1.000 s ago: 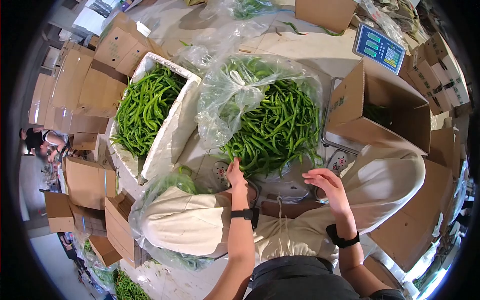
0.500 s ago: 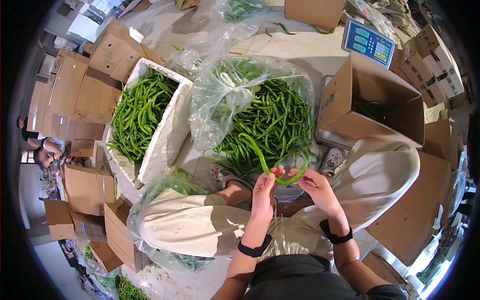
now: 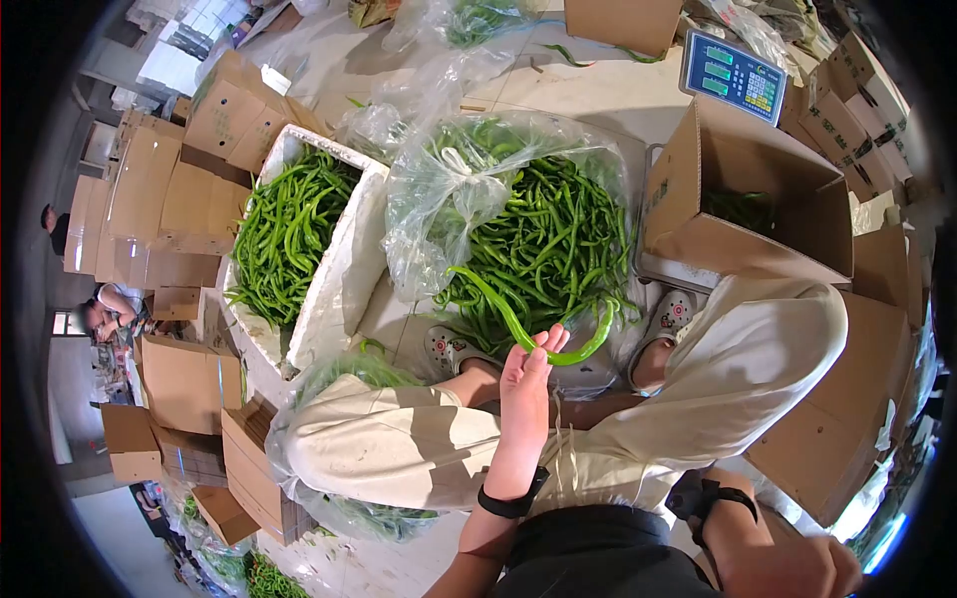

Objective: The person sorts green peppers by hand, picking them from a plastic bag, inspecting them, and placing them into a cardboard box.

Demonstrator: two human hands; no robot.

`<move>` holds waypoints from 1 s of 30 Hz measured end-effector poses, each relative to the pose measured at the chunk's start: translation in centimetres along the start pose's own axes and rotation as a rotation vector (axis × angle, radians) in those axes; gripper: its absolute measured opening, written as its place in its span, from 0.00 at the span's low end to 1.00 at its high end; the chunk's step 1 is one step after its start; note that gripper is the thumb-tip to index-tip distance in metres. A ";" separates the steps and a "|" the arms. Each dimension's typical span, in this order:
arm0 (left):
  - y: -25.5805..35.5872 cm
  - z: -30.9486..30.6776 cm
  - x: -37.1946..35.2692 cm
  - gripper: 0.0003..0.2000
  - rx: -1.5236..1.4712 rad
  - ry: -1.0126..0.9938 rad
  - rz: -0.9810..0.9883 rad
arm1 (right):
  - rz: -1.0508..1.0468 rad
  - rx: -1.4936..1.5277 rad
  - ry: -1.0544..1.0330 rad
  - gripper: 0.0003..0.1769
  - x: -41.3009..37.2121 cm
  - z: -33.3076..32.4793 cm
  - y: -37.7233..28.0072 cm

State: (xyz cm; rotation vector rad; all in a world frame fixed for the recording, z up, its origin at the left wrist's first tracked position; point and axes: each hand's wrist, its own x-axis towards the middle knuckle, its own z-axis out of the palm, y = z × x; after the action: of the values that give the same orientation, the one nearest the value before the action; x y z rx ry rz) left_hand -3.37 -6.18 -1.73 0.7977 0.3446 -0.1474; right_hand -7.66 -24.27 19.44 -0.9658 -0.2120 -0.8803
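Observation:
My left hand [image 3: 526,374] pinches a long, curved green chili pepper [image 3: 518,332] between thumb and fingers. The pepper bends in a U, with one end up at the left and the other at the right. Beneath it, an opened clear plastic bag [image 3: 424,234] holds a heap of green chilies [image 3: 558,224]. My right arm is bent back beside my right thigh, with a black wristband [image 3: 713,490] on it; the fingers of my right hand cannot be made out there.
A white foam box [image 3: 344,264] full of chilies stands left of the bag. To the right, an open carton [image 3: 673,204] with some chilies inside sits on a scale with a display [image 3: 733,78]. Stacked cartons [image 3: 145,199] line the left side, where another person [image 3: 115,304] is visible.
My right hand has left the chili pepper and drawn back to my right side. My left hand keeps the pepper at nearly the same place. The view has shifted slightly.

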 end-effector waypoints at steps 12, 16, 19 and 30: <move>-0.3 0.6 -0.9 0.10 0.020 -0.031 0.055 | -0.072 0.298 -0.148 0.13 1.5 3.1 -0.7; -0.2 0.6 -0.8 0.10 0.034 -0.023 0.054 | -0.083 0.319 -0.152 0.14 1.4 3.1 -0.8; -0.2 0.6 -0.9 0.10 0.039 -0.025 0.057 | -0.091 0.316 -0.140 0.14 1.4 2.9 -0.9; 0.5 -0.2 -0.2 0.14 -0.054 -0.203 0.117 | 0.097 0.003 0.071 0.15 -1.2 -1.9 3.8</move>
State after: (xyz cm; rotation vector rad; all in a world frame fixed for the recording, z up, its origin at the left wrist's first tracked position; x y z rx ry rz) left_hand -3.44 -5.66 -1.45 0.7399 0.1092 -0.1083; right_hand -6.04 -24.08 15.28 -0.9324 -0.1049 -0.8238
